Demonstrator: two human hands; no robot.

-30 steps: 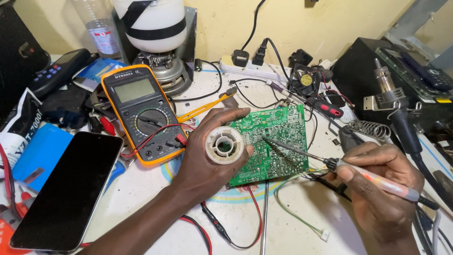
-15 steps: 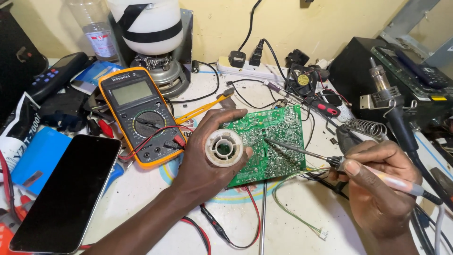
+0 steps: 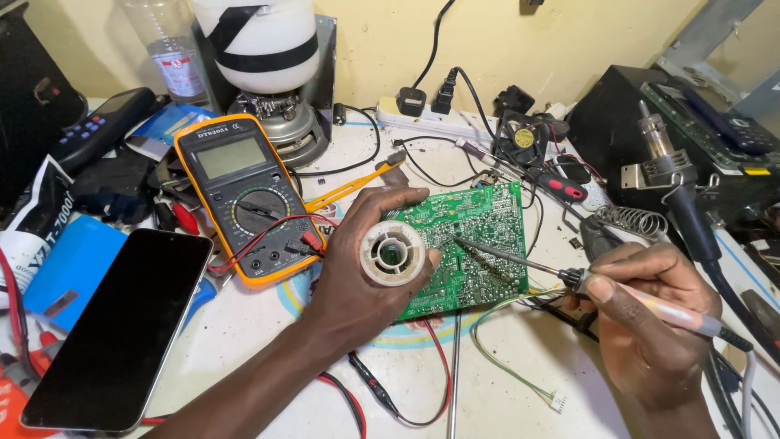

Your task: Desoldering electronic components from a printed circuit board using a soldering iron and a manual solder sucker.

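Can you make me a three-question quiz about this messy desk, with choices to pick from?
1. Where is the tip of the soldering iron?
A on the green circuit board
B on the phone
C in the air above the fan

2. What colour is the multimeter case?
A blue
B orange
C white

3. How is the phone screen?
A showing a picture
B cracked
C dark

Answers: 1 A, the tip rests on the board. 2 B, its rim is orange. 3 C, the screen is black. The left hand holds a white spool; the right hand holds the iron.

Yellow wall (image 3: 569,32) (scuffed), white bench (image 3: 504,406).
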